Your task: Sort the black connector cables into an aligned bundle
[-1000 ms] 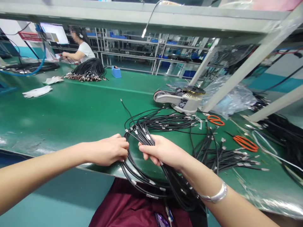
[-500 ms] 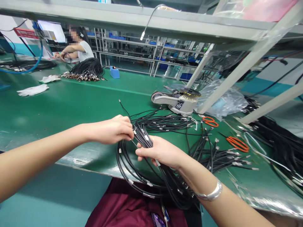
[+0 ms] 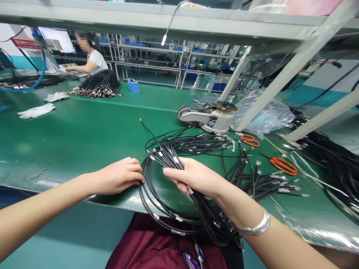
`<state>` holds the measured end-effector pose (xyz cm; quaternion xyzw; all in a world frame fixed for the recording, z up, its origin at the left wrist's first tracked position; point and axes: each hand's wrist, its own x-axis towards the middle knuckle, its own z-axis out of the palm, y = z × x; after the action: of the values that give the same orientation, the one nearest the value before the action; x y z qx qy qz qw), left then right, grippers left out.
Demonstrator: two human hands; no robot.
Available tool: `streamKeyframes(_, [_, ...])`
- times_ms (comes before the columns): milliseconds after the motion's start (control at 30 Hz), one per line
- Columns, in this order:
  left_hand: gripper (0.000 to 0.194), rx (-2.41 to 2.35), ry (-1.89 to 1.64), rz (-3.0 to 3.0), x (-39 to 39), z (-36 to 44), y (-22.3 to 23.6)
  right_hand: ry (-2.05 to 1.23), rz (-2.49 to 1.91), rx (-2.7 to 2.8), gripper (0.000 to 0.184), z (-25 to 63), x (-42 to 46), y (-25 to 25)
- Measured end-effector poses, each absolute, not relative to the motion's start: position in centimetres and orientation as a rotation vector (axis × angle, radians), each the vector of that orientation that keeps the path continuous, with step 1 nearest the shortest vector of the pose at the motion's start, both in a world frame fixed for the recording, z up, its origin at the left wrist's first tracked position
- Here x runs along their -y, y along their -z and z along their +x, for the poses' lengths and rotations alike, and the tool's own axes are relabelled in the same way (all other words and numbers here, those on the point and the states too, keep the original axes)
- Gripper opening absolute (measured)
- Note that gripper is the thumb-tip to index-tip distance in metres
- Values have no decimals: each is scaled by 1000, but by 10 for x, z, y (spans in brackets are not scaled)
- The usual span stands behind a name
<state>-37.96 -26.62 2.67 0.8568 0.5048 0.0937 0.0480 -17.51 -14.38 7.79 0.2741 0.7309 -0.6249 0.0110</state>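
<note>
Our right hand [image 3: 195, 177] is clamped on a bunch of black cables [image 3: 168, 158], which loop down over the edge of the green bench [image 3: 70, 142]. Our left hand [image 3: 117, 176] stays apart, its curled fingers just touching the loops. More loose cables [image 3: 269, 185] lie ungathered beyond our right hand.
</note>
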Motion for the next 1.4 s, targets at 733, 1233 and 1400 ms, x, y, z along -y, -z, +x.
streamKeyframes(733, [20,-1493,-335,2459,239,-368,-65,1883,953,-2257,23,-182,152,-68])
streamKeyframes(1233, [17,-1502,-749,2110,250,-348,-36,1959,829,-2196,24,-180,148,-62])
streamKeyframes(1400, [19,-1541,-722,2246,246,-369,-26,1990,862,-2106,21,-181,147,-61])
